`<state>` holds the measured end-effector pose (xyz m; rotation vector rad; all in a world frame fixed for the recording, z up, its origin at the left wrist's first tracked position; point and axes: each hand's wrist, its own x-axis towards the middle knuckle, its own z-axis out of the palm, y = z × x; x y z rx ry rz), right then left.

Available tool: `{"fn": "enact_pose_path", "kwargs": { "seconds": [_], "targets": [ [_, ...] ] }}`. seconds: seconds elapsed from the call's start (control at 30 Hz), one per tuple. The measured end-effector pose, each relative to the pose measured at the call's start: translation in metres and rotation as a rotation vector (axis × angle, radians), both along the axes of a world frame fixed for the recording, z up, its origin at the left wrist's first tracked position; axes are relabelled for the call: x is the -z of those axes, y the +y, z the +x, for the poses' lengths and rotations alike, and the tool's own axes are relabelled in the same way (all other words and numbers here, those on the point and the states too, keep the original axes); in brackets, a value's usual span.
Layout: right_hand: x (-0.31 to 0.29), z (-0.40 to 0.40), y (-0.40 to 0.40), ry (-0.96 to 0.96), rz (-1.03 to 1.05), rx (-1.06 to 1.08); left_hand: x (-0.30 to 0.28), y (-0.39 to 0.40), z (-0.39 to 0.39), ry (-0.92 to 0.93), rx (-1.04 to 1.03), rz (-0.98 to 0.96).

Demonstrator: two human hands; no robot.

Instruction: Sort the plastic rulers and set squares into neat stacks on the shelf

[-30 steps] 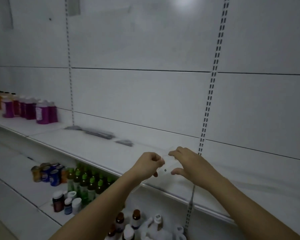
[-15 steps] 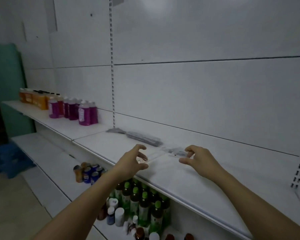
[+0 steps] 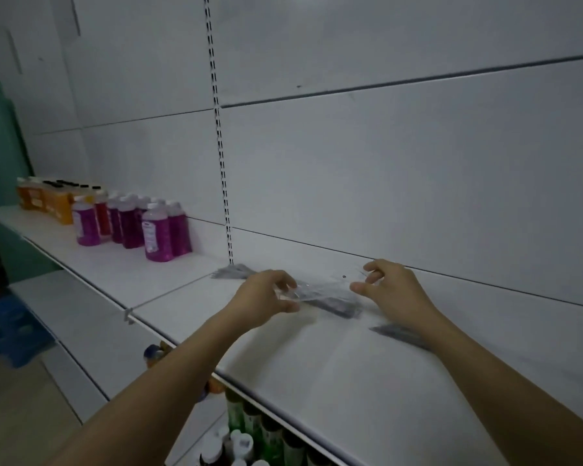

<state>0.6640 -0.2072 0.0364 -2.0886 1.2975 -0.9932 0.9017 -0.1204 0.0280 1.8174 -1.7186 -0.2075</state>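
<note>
Clear plastic ruler (image 3: 320,286): you hold it lengthwise over the grey ruler stack (image 3: 334,302) on the white shelf (image 3: 317,371). Your left hand (image 3: 266,297) pinches its left end between curled fingers and thumb. Your right hand (image 3: 389,290) is at its right end, fingers bent, thumb forward; whether it actually grips is unclear. Second grey stack (image 3: 231,272): by the slotted upright (image 3: 220,156), to your left. Third grey piece (image 3: 398,334): beside your right forearm. Purple bottles (image 3: 142,223) and orange bottles (image 3: 48,198): far left. Green-capped bottles (image 3: 256,428): lower shelf.
</note>
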Motion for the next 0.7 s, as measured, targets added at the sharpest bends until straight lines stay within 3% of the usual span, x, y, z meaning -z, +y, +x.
{"fn": "enact_pose_path", "kwargs": {
  "seconds": [0.4,0.7],
  "targets": [
    [-0.019,0.060,-0.008,0.047,-0.030,0.249,-0.002,-0.118,0.042,-0.160,0.337,0.100],
    [-0.018,0.087,0.003,0.096,-0.049,0.410,0.008,-0.141,0.052,-0.218,0.485,0.129]
  ]
}}
